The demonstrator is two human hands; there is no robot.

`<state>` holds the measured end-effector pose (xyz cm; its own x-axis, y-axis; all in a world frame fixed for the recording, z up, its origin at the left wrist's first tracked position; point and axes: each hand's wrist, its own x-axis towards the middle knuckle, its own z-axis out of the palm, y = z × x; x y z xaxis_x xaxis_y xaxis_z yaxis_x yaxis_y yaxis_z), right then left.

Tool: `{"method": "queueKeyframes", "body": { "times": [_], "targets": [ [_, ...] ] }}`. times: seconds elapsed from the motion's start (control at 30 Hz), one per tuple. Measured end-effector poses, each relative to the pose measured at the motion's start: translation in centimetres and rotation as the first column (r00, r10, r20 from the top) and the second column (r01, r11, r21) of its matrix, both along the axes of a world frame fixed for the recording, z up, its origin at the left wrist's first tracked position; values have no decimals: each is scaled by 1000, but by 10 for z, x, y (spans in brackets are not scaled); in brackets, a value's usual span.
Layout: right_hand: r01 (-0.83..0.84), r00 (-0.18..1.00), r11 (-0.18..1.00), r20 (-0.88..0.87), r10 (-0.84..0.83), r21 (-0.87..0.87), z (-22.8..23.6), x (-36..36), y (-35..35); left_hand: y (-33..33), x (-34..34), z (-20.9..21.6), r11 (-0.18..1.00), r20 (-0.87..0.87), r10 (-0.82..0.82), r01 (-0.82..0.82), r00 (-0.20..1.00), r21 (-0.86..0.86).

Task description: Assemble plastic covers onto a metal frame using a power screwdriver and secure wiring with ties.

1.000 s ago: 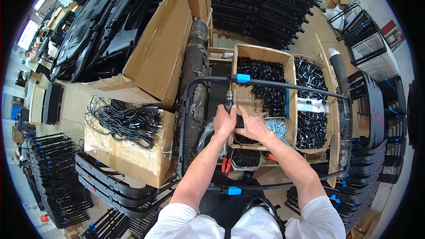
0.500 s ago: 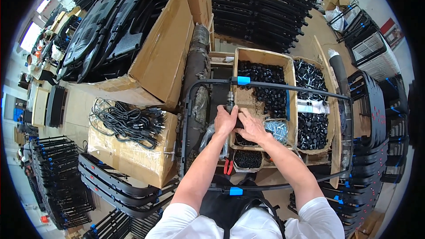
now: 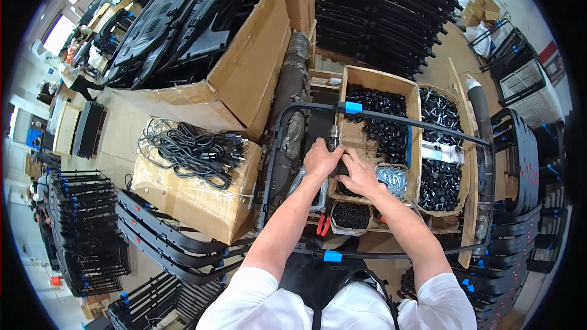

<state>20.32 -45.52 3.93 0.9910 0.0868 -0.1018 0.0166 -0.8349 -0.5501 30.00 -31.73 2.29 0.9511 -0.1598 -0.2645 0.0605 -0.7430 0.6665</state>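
Observation:
Both my hands are closed around a dark power drill [image 3: 334,137]; its metal chuck points away from me and most of its body is hidden under my fingers. My left hand [image 3: 320,160] wraps the left side, just behind the chuck. Against the right side, touching the left one, lies my right hand [image 3: 361,176]. Around them stretches a large black rounded frame [image 3: 422,126], with blue tape [image 3: 353,107] on its far bar and another blue piece [image 3: 332,256] on its near bar. The drill's tip lies close to the far bar; contact cannot be made out.
Under the frame stands a cardboard tray [image 3: 414,146] of black plastic caps [image 3: 385,107] and silver screws [image 3: 392,180]. Red-handled pliers [image 3: 323,223] lie beside a tub of small black screws [image 3: 350,214]. Black cables [image 3: 199,153] rest on a carton at left; stacked frames [image 3: 168,238] surround me.
The whole scene has shifted rightward in the picture as the view turned slightly. My hands remain together on the drill, with little other movement.

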Motion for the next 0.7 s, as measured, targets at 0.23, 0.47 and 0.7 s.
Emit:
{"method": "queueKeyframes", "body": {
  "times": [0.23,0.47,0.7],
  "targets": [
    [6,1000,997,-21,-8,-73,9,-15,-1,2,-14,-6,999,55,-44,42,998,26],
    [103,994,993,27,-102,-48,13,-26,-33,-31,-25,-1,995,93,-100,98,991,29],
    [95,995,995,-11,-96,-37,6,-23,-44,-39,-24,-1,992,55,-111,107,992,71]
  ]
}}
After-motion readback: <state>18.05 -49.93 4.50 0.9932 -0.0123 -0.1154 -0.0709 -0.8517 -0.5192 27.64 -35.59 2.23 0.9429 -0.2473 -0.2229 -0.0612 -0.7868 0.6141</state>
